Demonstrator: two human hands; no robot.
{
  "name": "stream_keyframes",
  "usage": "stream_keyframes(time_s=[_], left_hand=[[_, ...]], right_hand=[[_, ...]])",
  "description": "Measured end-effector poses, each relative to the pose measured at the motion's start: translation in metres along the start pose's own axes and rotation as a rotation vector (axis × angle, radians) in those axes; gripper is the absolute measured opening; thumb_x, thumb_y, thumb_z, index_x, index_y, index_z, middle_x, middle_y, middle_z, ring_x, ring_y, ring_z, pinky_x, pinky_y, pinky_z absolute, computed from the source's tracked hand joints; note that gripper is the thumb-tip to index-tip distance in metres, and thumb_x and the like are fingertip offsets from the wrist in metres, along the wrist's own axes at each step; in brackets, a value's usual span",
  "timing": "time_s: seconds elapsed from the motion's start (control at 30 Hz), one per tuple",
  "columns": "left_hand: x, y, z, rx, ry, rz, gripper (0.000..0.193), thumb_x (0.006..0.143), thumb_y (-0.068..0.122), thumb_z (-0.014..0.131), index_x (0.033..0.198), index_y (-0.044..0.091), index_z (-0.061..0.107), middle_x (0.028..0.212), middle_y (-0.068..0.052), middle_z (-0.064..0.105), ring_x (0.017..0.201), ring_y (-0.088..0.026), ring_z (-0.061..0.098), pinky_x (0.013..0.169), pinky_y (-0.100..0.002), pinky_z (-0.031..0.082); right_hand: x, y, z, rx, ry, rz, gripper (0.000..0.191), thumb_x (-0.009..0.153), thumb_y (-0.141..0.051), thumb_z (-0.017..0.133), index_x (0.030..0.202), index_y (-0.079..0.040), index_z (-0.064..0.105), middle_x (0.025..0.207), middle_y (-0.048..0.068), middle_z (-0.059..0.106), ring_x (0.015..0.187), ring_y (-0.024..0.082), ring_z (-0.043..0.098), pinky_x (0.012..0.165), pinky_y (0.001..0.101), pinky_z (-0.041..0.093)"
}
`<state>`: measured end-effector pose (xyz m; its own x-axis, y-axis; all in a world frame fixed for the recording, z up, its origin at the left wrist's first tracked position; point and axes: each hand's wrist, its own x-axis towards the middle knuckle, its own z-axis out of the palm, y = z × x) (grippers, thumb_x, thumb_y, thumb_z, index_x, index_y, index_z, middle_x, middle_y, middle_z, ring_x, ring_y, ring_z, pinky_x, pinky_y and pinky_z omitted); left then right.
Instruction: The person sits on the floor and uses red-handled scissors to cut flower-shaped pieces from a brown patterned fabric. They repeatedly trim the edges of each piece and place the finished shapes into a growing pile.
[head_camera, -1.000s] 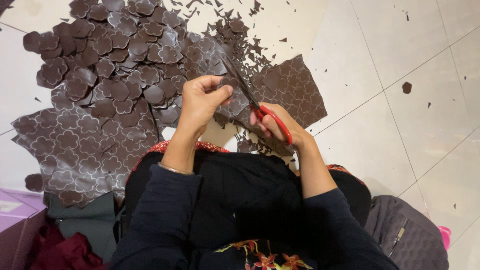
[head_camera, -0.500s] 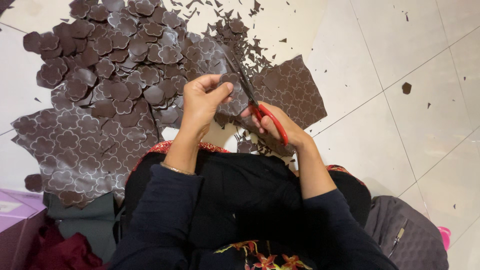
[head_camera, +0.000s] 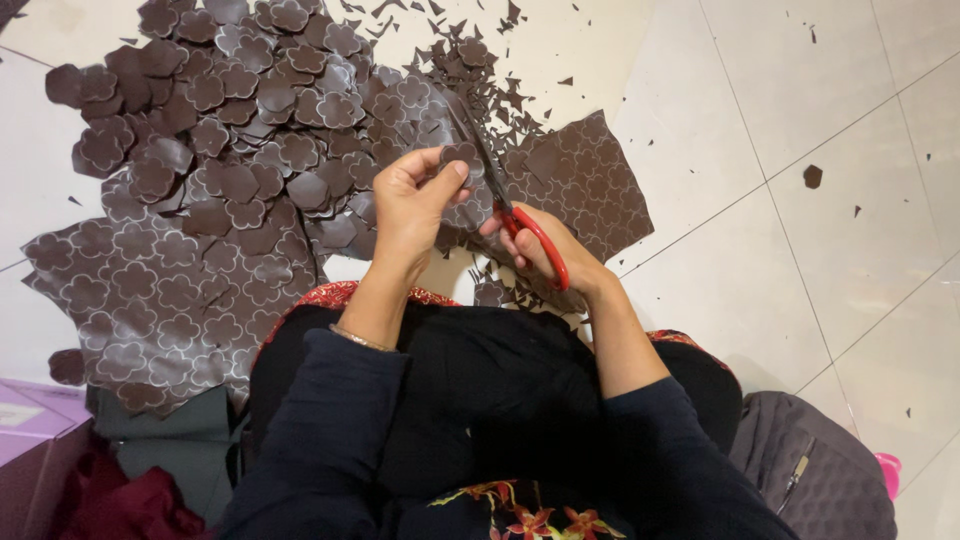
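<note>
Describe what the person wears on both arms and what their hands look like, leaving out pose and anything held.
Both arms are covered by long dark navy sleeves, pushed back so the forearms are bare. The left sleeve ends just below a thin metal bangle on the wrist. The right sleeve stops partway up the forearm. The left hand and right hand are bare, with no gloves; no rings are discernible.

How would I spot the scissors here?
Find the heap of brown flower-shaped cutouts on the white tiled floor. Just below it, the right hand holds the scissors; their red handles are the only bright red among the brown pieces.
</note>
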<state>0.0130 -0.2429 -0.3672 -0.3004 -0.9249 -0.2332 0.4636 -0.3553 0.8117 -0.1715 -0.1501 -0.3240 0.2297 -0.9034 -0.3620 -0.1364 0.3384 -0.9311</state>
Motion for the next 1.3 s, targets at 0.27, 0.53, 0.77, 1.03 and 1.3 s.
stream_keyframes(time_s=[0.27,0.53,0.77,1.03,1.3], left_hand=[[-0.001,-0.002,0.001,-0.021,-0.001,0.023,0.014,0.094,0.003,0.073,0.106,-0.003,0.073,0.096,-0.006,0.075,0.08,-0.008,0.069,0.072,-0.023,0.06],[0.0,0.0,-0.001,-0.001,-0.01,0.02,0.015,0.094,0.002,0.072,0.108,-0.004,0.073,0.096,-0.006,0.075,0.08,-0.009,0.069,0.071,-0.022,0.06],[0.002,0.006,-0.005,0.038,-0.06,0.017,0.02,0.094,0.001,0.072,0.114,-0.002,0.074,0.099,-0.004,0.075,0.083,-0.006,0.067,0.072,-0.022,0.058],[0.002,0.012,-0.01,0.087,-0.099,0.025,0.032,0.092,-0.005,0.07,0.124,-0.001,0.072,0.099,-0.001,0.072,0.084,-0.004,0.063,0.076,-0.019,0.053],[0.004,0.019,-0.013,0.129,-0.103,0.029,0.059,0.087,-0.009,0.073,0.143,-0.003,0.055,0.098,-0.003,0.073,0.083,-0.004,0.065,0.077,-0.019,0.055]], right_hand=[[0.0,-0.001,0.003,-0.084,0.041,-0.051,0.086,0.085,-0.089,0.047,0.103,-0.006,0.061,0.072,-0.005,0.046,0.061,0.007,0.047,0.056,0.0233,0.043],[-0.002,-0.001,-0.002,-0.137,0.055,-0.053,0.084,0.085,-0.089,0.044,0.093,-0.007,0.06,0.066,-0.006,0.046,0.052,0.006,0.048,0.049,0.0219,0.041],[-0.005,0.001,-0.012,-0.174,0.075,-0.033,0.085,0.084,-0.089,0.047,0.091,-0.005,0.062,0.068,-0.004,0.048,0.057,0.006,0.048,0.05,0.0234,0.043],[-0.009,-0.011,-0.024,-0.353,0.044,-0.036,0.091,0.082,-0.091,0.044,0.111,-0.008,0.069,0.077,-0.004,0.047,0.07,0.01,0.047,0.062,0.0271,0.039],[-0.008,-0.011,-0.022,-0.302,-0.01,-0.062,0.087,0.083,-0.089,0.055,0.108,-0.006,0.069,0.089,-0.002,0.055,0.084,0.011,0.053,0.073,0.0275,0.044]])
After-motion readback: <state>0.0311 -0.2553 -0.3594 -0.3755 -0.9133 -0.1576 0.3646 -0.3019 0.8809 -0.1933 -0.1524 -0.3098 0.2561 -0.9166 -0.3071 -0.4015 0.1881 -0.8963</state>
